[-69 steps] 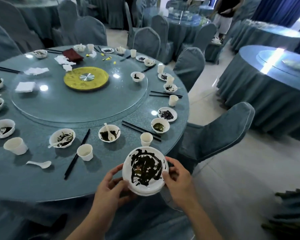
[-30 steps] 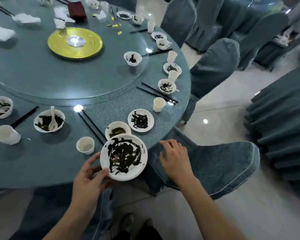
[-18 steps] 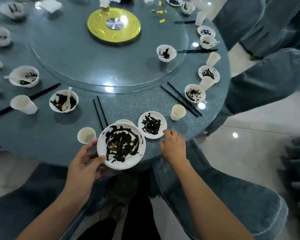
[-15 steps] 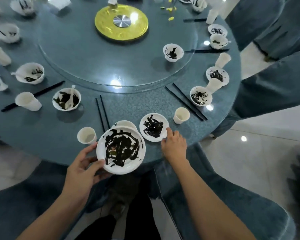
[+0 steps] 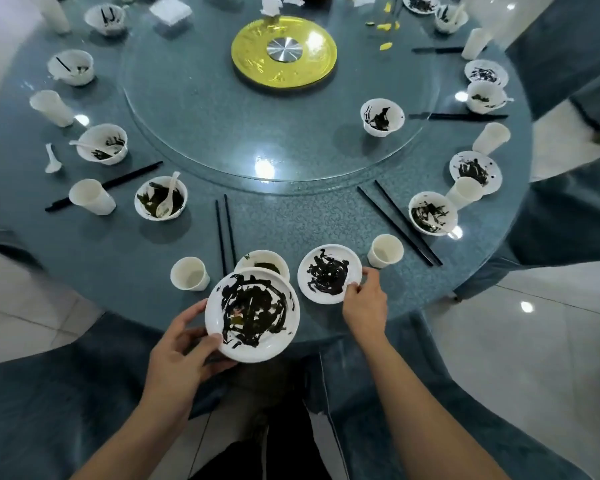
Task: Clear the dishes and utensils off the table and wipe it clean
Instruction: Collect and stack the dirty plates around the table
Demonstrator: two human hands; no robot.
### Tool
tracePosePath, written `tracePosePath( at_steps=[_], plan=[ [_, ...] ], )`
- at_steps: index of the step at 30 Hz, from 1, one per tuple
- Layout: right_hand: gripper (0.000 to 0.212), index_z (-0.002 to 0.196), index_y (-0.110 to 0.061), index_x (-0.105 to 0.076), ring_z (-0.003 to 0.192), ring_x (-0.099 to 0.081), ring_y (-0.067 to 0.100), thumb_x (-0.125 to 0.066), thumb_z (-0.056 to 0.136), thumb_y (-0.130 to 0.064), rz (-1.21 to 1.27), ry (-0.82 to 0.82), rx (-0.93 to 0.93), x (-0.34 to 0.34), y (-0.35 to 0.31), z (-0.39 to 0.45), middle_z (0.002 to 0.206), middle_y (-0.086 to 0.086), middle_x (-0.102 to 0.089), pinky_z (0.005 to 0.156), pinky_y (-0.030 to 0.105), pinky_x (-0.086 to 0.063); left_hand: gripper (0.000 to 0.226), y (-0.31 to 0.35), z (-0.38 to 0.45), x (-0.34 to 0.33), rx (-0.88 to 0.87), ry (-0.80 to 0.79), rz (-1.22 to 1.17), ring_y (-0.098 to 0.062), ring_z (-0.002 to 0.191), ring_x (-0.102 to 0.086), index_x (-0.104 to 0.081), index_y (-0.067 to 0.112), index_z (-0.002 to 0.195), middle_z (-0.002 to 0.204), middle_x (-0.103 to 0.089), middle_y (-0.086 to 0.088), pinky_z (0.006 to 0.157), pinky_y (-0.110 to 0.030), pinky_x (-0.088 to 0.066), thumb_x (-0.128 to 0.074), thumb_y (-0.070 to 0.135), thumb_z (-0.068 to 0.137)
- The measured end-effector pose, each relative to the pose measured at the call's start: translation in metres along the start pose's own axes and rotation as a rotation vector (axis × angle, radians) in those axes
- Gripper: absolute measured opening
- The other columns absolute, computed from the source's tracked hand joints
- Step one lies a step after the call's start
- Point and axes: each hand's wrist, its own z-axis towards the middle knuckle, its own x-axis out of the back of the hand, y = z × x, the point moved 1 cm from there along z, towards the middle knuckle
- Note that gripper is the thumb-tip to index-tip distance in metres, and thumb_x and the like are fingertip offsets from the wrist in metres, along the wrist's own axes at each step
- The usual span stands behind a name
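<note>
Table (image 5: pixel 291 220), round and blue-grey, fills the room before me, a glass turntable (image 5: pixel 222 116) on it carrying a yellow disc (image 5: pixel 284 53). Dirty bowls, cups and black chopsticks (image 5: pixel 224 230) ring the edge. Left hand (image 5: pixel 181 348) grips a smeared white plate (image 5: pixel 253 313) above the near rim. Right hand (image 5: pixel 364 306) pinches the edge of a smaller stained saucer (image 5: pixel 329 273) lying on the tabletop.

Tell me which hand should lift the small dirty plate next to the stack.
The right hand. Its fingers already pinch the near rim of the small plate, while the left hand is occupied holding the stacked plates over the table edge.
</note>
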Motion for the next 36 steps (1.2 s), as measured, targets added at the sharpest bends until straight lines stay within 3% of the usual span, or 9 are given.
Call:
tracePosePath(
  at_steps=[6,10,17,21,25,28,30,36],
  plan=[
    [0.032,0.129,-0.023,-0.052,0.082,-0.065,0.023,-0.053,0.097,-0.020,0.237,0.235,0.057,0.062,-0.017,-0.050,0.081,-0.003,-0.065,0.081,0.044,-0.053,0.048,-0.003,-0.006,-0.004,-0.006,-0.124,-0.043,-0.032,0.098,-0.073,-0.068,0.025,0.123,0.112,-0.071,-0.019,0.072,-0.045,-0.063,-0.060,-0.011,0.093],
    [0.030,0.127,-0.032,-0.053,0.078,-0.066,0.016,-0.056,0.098,-0.022,0.320,0.335,0.108,0.096,-0.025,-0.088,0.078,-0.003,-0.066,0.080,0.046,-0.057,0.047,-0.006,-0.018,-0.005,0.004,-0.215,-0.073,-0.035,0.105,-0.071,-0.066,0.025,0.126,0.118,-0.069,-0.018,0.077,-0.048,-0.062,-0.060,-0.009,0.094],
    [0.030,0.127,-0.032,-0.061,0.078,-0.064,0.006,-0.058,0.099,-0.021,0.288,0.221,0.169,0.110,0.002,-0.165,0.083,-0.010,-0.067,0.077,0.035,-0.057,0.046,-0.019,-0.056,-0.030,0.067,-0.370,-0.043,-0.034,0.104,-0.072,-0.065,0.024,0.126,0.117,-0.070,-0.017,0.072,-0.044,-0.063,-0.061,-0.008,0.094],
    [0.034,0.130,-0.032,-0.061,0.088,-0.062,0.001,-0.059,0.098,-0.023,0.261,0.235,0.171,0.127,0.031,-0.181,0.099,-0.013,-0.067,0.084,0.027,-0.054,0.046,-0.028,-0.077,-0.053,0.059,-0.475,-0.007,-0.030,0.100,-0.074,-0.064,0.024,0.129,0.116,-0.072,-0.016,0.072,-0.041,-0.062,-0.061,-0.006,0.094],
    [0.036,0.135,-0.033,-0.059,0.093,-0.062,-0.004,-0.057,0.100,-0.027,0.300,0.220,0.154,0.152,0.058,-0.191,0.108,-0.013,-0.068,0.083,0.011,-0.048,0.047,-0.038,-0.103,-0.080,0.060,-0.552,0.018,-0.028,0.100,-0.074,-0.061,0.021,0.133,0.117,-0.071,-0.017,0.072,-0.041,-0.063,-0.060,-0.006,0.094],
    [0.034,0.134,-0.032,-0.060,0.088,-0.063,0.001,-0.057,0.101,-0.022,0.388,0.260,0.140,0.180,0.081,-0.197,0.094,-0.014,-0.068,0.082,0.018,-0.052,0.047,-0.050,-0.123,-0.105,0.047,-0.599,0.068,-0.029,0.106,-0.072,-0.063,0.025,0.131,0.121,-0.071,-0.014,0.077,-0.044,-0.063,-0.062,-0.004,0.094],
    [0.034,0.131,-0.031,-0.062,0.084,-0.064,0.003,-0.057,0.100,-0.018,0.405,0.278,0.148,0.200,0.101,-0.200,0.089,-0.012,-0.068,0.076,0.015,-0.051,0.047,-0.060,-0.139,-0.125,0.037,-0.620,0.099,-0.029,0.107,-0.072,-0.063,0.027,0.129,0.121,-0.070,-0.014,0.077,-0.043,-0.062,-0.062,-0.004,0.094],
    [0.034,0.129,-0.027,-0.064,0.086,-0.064,0.003,-0.062,0.097,-0.017,0.372,0.278,0.156,0.271,0.177,-0.200,0.095,-0.011,-0.069,0.081,0.021,-0.055,0.052,-0.103,-0.206,-0.195,-0.007,-0.625,0.159,-0.031,0.105,-0.072,-0.064,0.028,0.128,0.116,-0.071,-0.016,0.084,-0.050,-0.061,-0.064,-0.008,0.091]
  ],
)
